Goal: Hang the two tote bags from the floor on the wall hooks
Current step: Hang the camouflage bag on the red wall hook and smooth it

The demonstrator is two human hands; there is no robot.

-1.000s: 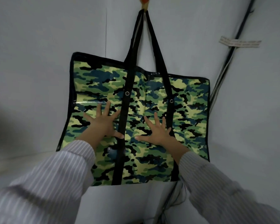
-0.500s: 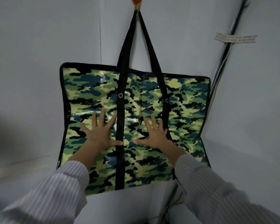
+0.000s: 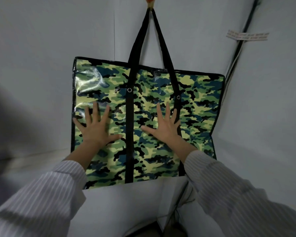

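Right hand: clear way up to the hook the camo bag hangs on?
Probably yes. The right hand lies flat and empty on the camo bag; only the bag's face and black straps lie between it and the hook. The cables run off to the side.

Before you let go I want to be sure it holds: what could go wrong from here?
1. Both black straps hang from one small hook at the frame's top edge; how deeply they sit is unclear, so they might slip once the left hand and right hand, pressed flat on the camo tote bag, lift off.
2. The bag's right edge lies close to the cables in the corner and might catch them if it swings.
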